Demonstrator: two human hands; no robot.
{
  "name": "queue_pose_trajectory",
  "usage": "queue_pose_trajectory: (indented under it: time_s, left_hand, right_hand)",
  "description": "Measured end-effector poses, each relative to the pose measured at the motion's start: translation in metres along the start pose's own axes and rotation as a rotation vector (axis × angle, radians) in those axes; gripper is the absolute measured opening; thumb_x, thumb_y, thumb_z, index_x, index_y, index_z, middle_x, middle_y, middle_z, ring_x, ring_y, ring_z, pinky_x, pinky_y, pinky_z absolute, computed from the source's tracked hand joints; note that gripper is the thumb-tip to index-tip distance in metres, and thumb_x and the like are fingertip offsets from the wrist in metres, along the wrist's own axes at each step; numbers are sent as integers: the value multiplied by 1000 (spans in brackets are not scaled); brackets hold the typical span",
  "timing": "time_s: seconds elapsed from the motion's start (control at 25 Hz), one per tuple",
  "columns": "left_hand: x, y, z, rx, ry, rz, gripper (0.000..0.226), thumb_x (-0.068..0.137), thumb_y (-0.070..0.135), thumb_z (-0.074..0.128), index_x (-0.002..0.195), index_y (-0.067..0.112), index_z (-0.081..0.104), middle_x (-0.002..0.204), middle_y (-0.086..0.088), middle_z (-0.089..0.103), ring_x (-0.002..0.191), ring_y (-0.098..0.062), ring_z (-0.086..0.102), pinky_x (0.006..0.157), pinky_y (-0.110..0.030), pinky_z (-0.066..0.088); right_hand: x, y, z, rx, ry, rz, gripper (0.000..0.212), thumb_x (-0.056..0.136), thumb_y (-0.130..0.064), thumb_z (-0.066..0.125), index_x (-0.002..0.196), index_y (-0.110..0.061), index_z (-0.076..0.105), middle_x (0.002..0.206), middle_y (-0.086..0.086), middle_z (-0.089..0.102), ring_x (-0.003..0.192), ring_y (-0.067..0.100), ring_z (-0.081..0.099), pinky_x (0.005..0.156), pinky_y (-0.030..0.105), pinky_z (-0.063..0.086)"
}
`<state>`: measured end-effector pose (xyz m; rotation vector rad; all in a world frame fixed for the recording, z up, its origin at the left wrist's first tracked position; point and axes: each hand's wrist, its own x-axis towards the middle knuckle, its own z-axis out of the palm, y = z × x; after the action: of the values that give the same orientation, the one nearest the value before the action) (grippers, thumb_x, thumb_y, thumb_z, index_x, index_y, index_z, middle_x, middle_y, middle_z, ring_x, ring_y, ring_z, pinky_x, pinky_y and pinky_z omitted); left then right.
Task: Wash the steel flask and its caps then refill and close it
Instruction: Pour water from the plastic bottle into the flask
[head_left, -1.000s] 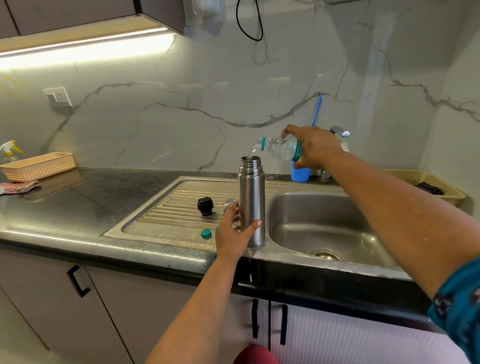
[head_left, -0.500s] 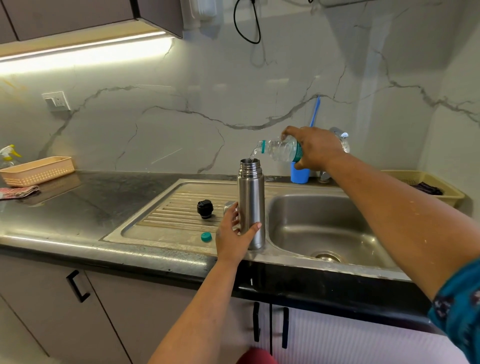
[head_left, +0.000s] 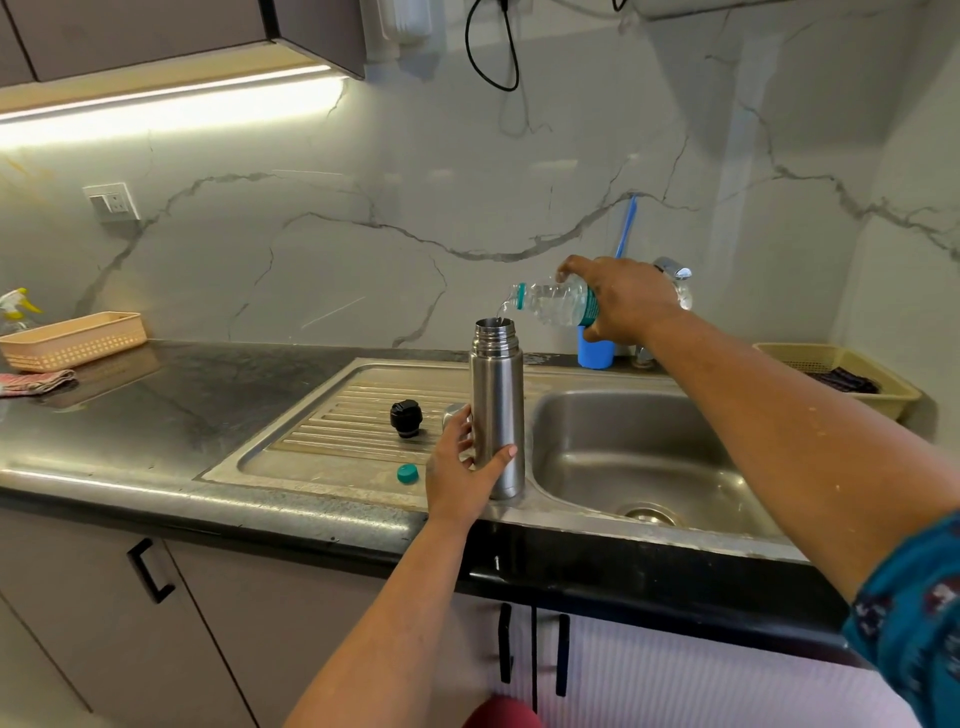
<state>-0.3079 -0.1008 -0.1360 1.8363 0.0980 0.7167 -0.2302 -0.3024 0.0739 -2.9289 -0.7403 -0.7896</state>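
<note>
The steel flask (head_left: 497, 405) stands upright and uncapped on the sink's drainboard (head_left: 337, 415), close to the basin. My left hand (head_left: 460, 470) grips its lower body. My right hand (head_left: 621, 299) holds a clear plastic water bottle (head_left: 550, 301) tipped almost level above the flask, and a thin stream of water runs from its mouth into the flask's opening. The black inner cap (head_left: 405, 417) lies on the drainboard. The steel outer cap (head_left: 453, 413) sits behind my left hand, partly hidden. A small teal bottle cap (head_left: 408, 473) lies near the front edge.
The sink basin (head_left: 639, 457) lies right of the flask, with the tap (head_left: 675, 275) and a blue cup (head_left: 595, 353) behind it. A green basket (head_left: 841, 374) stands at far right. A peach basket (head_left: 72, 340), a cloth (head_left: 36, 382) and a spray bottle (head_left: 15, 306) sit far left.
The pouring goes on with both hands in the same grips. The view has shifted slightly; nothing on the drainboard has moved.
</note>
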Motion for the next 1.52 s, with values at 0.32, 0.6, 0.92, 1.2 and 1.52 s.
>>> queue_pose_trajectory:
  time_s: [0.32,0.6,0.92,1.2,1.52]
  left_hand:
    - [0,-1,1,-7,-1,-16,82,73,32,87,142,36,44,118,15,57,105,-2,59,95,-35,54]
    - [0,0,1,-45,-2,-17,80,73,29,87,141,35,46,119,13,57,107,-8,60,91,-27,53]
    - [0,1,0,-65,-5,-28,81,73,26,88,142,33,46,120,12,58,104,0,58,83,-17,49]
    - [1,0,1,-64,-6,-27,81,73,27,88,142,33,46,121,11,58,109,-5,58,85,-19,50]
    - [1,0,0,-51,-3,-28,80,72,28,88,141,34,47,121,11,59,104,3,57,88,-24,52]
  right_hand:
    - [0,2,-3,-21,11,-6,77,72,-29,81,136,-31,39,117,7,60,101,25,59,80,37,50]
    - [3,2,-2,-26,10,-1,77,71,-30,82,135,-32,39,117,7,61,101,25,59,83,39,52]
    - [5,0,-4,-27,9,-6,77,71,-29,82,135,-31,40,116,7,61,100,25,59,85,41,52]
    - [5,2,-4,-26,8,1,76,70,-28,83,133,-32,41,115,7,61,100,26,59,85,43,52]
    - [5,2,-5,-45,18,-5,76,70,-29,82,133,-33,40,114,6,61,99,25,60,84,41,52]
